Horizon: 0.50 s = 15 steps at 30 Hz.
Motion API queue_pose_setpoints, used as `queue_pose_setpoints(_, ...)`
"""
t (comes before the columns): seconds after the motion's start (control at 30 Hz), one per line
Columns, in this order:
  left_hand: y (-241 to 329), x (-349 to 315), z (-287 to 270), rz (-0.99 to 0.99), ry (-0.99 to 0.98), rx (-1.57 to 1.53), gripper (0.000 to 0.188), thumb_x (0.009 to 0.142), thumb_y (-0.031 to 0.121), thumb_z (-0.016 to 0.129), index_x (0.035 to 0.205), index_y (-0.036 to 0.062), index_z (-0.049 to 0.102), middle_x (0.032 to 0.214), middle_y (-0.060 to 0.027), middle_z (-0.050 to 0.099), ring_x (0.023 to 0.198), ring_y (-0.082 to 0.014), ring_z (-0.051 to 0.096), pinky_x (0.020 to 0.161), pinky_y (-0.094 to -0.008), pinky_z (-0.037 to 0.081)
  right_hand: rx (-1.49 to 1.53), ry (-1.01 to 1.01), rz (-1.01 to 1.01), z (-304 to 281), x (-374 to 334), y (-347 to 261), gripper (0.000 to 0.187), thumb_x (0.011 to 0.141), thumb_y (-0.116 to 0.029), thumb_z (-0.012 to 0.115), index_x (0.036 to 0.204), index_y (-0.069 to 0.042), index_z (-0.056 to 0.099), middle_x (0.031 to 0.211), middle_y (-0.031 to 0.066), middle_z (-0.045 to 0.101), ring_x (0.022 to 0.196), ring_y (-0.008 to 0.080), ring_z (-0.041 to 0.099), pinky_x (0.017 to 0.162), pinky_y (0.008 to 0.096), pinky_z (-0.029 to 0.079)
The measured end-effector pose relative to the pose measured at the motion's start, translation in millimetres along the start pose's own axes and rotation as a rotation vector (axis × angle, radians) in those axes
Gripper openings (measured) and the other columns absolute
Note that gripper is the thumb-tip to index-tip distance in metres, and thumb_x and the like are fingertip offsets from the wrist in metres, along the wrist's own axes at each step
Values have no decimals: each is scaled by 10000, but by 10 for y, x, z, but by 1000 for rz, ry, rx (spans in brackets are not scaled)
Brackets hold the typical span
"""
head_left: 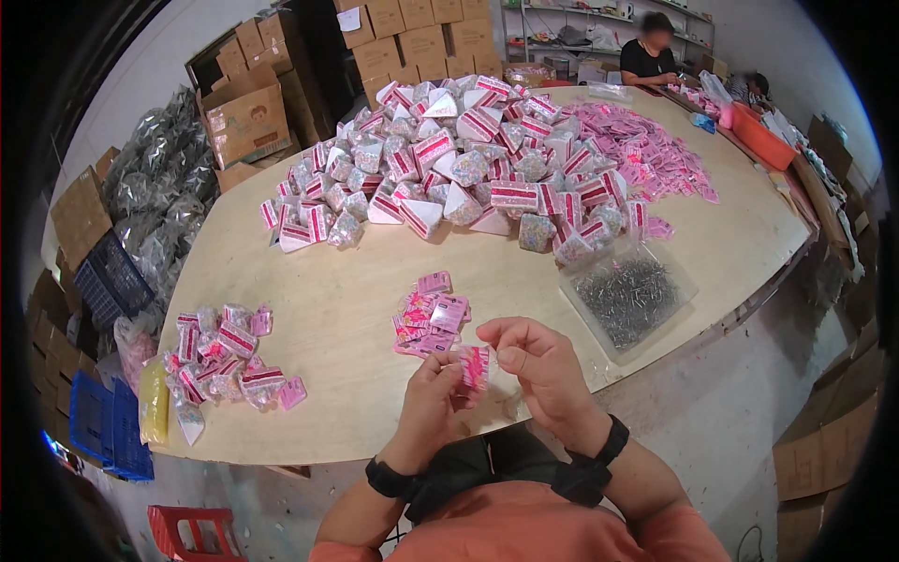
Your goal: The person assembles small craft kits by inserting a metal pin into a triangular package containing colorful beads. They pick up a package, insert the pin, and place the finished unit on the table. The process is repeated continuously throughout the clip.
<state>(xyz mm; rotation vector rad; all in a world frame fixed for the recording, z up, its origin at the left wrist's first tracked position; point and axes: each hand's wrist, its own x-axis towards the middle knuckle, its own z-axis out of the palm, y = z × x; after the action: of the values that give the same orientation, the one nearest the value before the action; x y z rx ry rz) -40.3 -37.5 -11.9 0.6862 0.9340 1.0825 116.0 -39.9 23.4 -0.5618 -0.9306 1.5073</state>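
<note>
My left hand [431, 398] pinches a small pink printed card [475, 367] upright at the table's near edge. Just right of it, the thumb and forefinger of my right hand [548, 370] are closed together. Whatever sits between those fingertips is too small to make out. A loose stack of similar pink cards [435, 317] lies just beyond my left hand. To the right of the stack, a clear plastic box [582, 314] holds a heap of small silvery metal pieces [632, 298].
A large heap of pink-and-white cake-slice-shaped items [449, 159] covers the table's far middle, beside spread pink cards [637, 145]. A smaller group of slices [225, 351] sits at left, by a yellow packet [154, 403]. Another person [648, 56] sits at the far right, near an orange basin [760, 136].
</note>
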Motion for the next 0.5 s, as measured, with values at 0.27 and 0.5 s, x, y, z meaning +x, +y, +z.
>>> queue_pose_setpoints(0.27,295,-191,172,947,-89,802,143,776,62,625,892,5,564,803,-86,555,689,-160,528,623,-265,441,14,58,87,17,0,39,82,827,-49,592,858,-17,524,912,119,603,825,159,578,734,247,449)
queue_pose_setpoints(0.5,382,-154,245,1042,-71,979,64,754,-6,610,736,21,555,630,-59,486,561,-159,478,484,-273,379,57,0,148,25,-13,23,84,848,-67,576,863,-8,519,784,97,592,653,138,572,553,221,458)
